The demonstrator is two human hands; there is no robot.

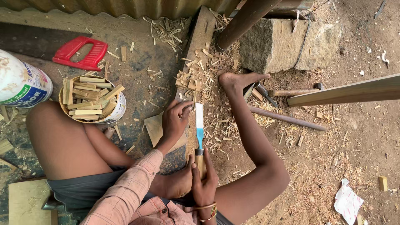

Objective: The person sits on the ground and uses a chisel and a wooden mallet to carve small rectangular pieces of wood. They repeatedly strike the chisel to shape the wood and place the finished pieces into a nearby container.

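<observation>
The person is sitting on the dirt floor (354, 137) with knees spread and one bare foot (237, 81) reaching forward to a long wooden plank (200, 39) that is running away toward a corrugated wall. The right hand (204, 179) is wrapping its fingers tightly around the wooden handle of a chisel (199, 125), holding the tool upright over the plank with its wide blue and pale blade pointing away from the body. The left hand (175, 121) is reaching out just beside the blade, its fingertips pinching together on what looks like a small piece of wood against the plank; the piece itself is too small to make out clearly. Wood chips and shavings (208, 83) are lying thick around the plank and the foot.

To the left, a round basket (112, 114) is holding a heap of short cut wooden sticks (89, 98), and it is sitting just beside the person's left knee. A red saw handle (81, 52) is lying on the floor beyond the basket, and a white plastic tub (21, 83) is lying on its side at the left edge. Beyond the foot, a large stone block (275, 43) is resting near a hammer (296, 91) and a thin metal rod (287, 118). A long pale board (346, 91) is coming in from the right edge.
</observation>
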